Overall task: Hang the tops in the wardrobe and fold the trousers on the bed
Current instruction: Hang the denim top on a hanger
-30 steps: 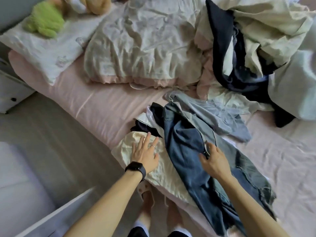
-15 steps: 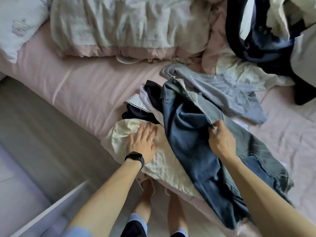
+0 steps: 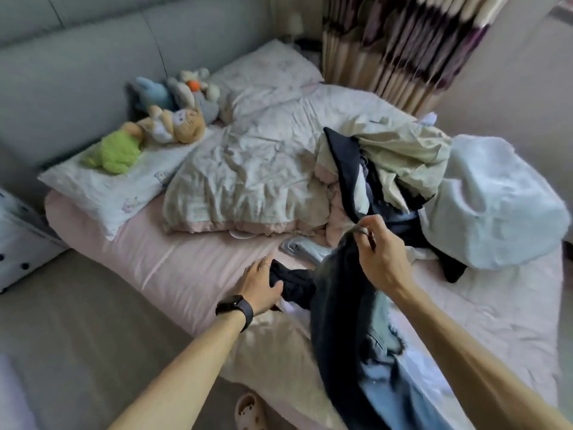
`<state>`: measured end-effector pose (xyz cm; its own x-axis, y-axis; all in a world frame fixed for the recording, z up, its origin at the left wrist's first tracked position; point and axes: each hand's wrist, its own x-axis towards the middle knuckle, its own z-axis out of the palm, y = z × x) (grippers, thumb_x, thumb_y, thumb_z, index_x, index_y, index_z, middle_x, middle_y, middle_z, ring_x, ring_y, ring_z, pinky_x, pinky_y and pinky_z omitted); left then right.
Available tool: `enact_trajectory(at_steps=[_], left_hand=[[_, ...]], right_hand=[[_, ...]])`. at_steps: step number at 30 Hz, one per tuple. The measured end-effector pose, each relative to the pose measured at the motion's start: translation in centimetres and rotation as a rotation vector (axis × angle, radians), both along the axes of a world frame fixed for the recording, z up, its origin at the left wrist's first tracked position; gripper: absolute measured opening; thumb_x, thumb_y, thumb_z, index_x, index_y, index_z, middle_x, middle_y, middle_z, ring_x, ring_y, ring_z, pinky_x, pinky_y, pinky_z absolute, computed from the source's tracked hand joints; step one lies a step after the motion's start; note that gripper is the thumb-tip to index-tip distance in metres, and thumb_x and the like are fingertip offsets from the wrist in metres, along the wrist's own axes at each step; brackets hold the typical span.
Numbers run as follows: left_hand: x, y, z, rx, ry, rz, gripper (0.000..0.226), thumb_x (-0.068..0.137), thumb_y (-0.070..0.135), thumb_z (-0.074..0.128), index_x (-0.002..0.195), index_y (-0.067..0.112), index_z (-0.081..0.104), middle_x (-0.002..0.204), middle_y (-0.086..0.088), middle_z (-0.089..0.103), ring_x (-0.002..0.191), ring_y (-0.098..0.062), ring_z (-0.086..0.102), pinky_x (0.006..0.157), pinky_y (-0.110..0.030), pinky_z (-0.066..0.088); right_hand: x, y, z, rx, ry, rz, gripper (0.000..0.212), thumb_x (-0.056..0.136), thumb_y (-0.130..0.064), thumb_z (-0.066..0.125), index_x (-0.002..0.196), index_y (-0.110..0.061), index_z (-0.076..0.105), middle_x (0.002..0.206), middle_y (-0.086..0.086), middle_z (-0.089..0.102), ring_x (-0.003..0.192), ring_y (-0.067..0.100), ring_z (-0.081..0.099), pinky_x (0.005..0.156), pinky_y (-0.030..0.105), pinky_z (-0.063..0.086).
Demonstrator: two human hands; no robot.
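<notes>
Since a moment ago our right hand (image 3: 381, 256) has raised the jeans (image 3: 341, 305) off the mattress, and our left hand (image 3: 263, 283) has left the cream garment (image 3: 273, 352) for the black garment (image 3: 294, 283) beside it.

We look down on a bed (image 3: 173, 268) with a pink sheet. A crumpled pale duvet (image 3: 263, 169) lies across its middle, with pillows and several stuffed toys (image 3: 173, 122) at the head end. To the right sits a loose heap of clothes (image 3: 397, 156), dark navy and pale green pieces mixed together, with a pale blue fleece blanket (image 3: 496, 206) against it.

The jeans hang in front of us over the near edge of the bed, dark blue with a frayed hem, blurred by motion. Our right fingers are curled round a fold at their top and hold it up in the air. The cream garment lies flat on the near edge, partly under the jeans. The black garment rests on the sheet just left of the jeans; our left hand grasps its edge, thumb over the fabric. That wrist wears a black smartwatch (image 3: 237, 308), and one finger carries a thin ring (image 3: 266, 265).
</notes>
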<state>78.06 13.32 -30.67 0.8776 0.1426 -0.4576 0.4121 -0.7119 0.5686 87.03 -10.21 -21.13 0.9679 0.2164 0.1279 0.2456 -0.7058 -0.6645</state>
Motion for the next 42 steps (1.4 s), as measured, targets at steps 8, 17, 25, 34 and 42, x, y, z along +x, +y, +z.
enact_trajectory(at_steps=[8, 17, 25, 34, 42], left_hand=[[2.7, 1.1, 19.1, -0.204, -0.403, 0.004, 0.059, 0.077, 0.044, 0.073, 0.133, 0.043, 0.054, 0.133, 0.012, 0.058, 0.124, -0.01, 0.052, 0.102, -0.029, 0.043], [-2.5, 5.2, 34.4, 0.1, -0.688, 0.352, 0.017, 0.08, 0.045, 0.079, 0.087, 0.032, 0.07, 0.083, 0.008, 0.072, 0.087, -0.017, 0.066, 0.084, -0.033, 0.05], [-13.0, 3.2, 40.5, -0.066, -0.606, 0.441, 0.011, 0.09, 0.033, 0.07, 0.094, 0.025, 0.077, 0.087, 0.003, 0.078, 0.085, -0.015, 0.074, 0.081, -0.029, 0.057], [-24.0, 5.2, 43.5, 0.23, -0.79, 0.87, 0.033, 0.092, 0.012, 0.064, 0.12, 0.028, 0.061, 0.109, 0.003, 0.066, 0.095, -0.01, 0.064, 0.083, -0.014, 0.049], [-34.0, 5.2, 40.4, 0.169, -0.647, 0.897, 0.026, 0.091, 0.013, 0.065, 0.094, 0.038, 0.074, 0.098, 0.017, 0.074, 0.1, -0.003, 0.066, 0.098, -0.028, 0.05]], right_hand=[[2.1, 7.1, 16.4, 0.29, -0.23, 0.302, 0.019, 0.093, -0.02, 0.064, 0.094, -0.037, 0.054, 0.077, -0.019, 0.063, 0.062, 0.004, 0.058, 0.055, 0.009, 0.038], [4.6, 11.2, 26.9, 0.248, -0.448, 0.33, 0.013, 0.087, -0.046, 0.061, 0.098, -0.041, 0.065, 0.079, -0.014, 0.059, 0.074, 0.013, 0.06, 0.068, 0.031, 0.049], [-1.2, 18.0, 32.8, 0.687, 0.209, 0.892, 0.013, 0.086, -0.018, 0.059, 0.089, -0.03, 0.063, 0.078, 0.009, 0.064, 0.071, 0.021, 0.058, 0.076, 0.043, 0.055], [-11.8, 23.6, 34.6, 0.472, 0.796, 1.499, 0.02, 0.084, -0.008, 0.06, 0.08, -0.027, 0.064, 0.084, 0.01, 0.047, 0.064, 0.02, 0.044, 0.056, 0.029, 0.031], [-21.8, 27.0, 30.8, 0.287, 0.901, 1.733, 0.02, 0.074, -0.006, 0.063, 0.088, -0.019, 0.069, 0.095, 0.017, 0.045, 0.084, 0.03, 0.03, 0.066, 0.039, 0.013]])
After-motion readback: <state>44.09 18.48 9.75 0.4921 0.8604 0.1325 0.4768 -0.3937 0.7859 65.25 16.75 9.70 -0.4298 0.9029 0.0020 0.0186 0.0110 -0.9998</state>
